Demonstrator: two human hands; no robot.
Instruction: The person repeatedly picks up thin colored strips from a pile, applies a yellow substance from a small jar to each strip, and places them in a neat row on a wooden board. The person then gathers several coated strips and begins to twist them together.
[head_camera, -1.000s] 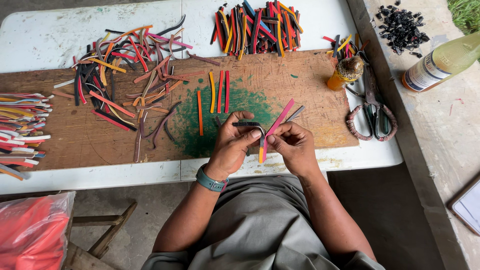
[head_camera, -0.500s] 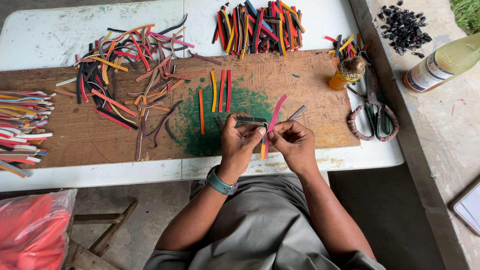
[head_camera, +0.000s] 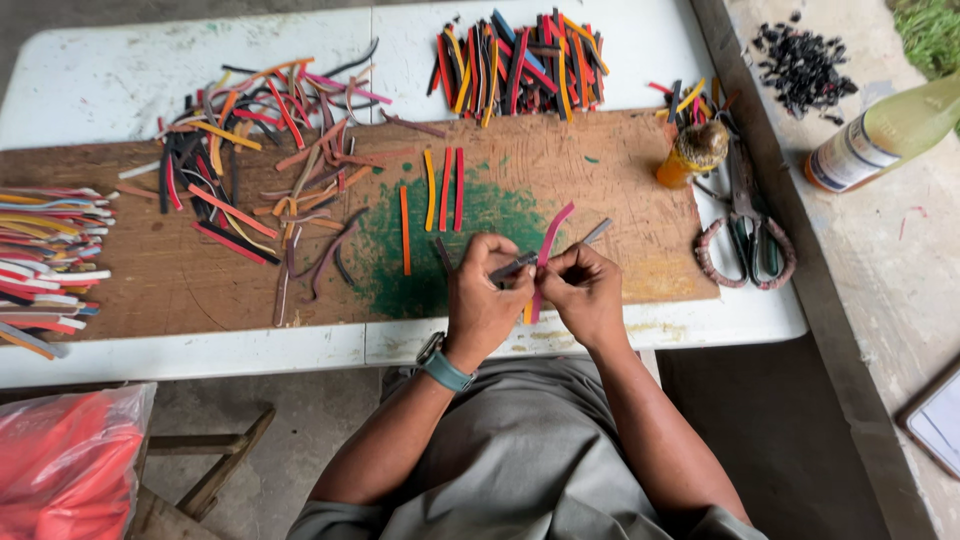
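Pinching a pink rubber strip (head_camera: 548, 240) between your closed right hand (head_camera: 585, 290) and left hand (head_camera: 485, 300), which grips a thin metal blade (head_camera: 520, 264) above the wooden board (head_camera: 620, 170), you seem mid-trim; steady control comes next.

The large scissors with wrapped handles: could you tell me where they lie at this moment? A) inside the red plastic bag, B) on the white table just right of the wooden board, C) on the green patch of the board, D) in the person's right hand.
B: the large scissors lie flat on the white table just past the right edge of the wooden board, below the small orange bottle, and neither hand touches them.
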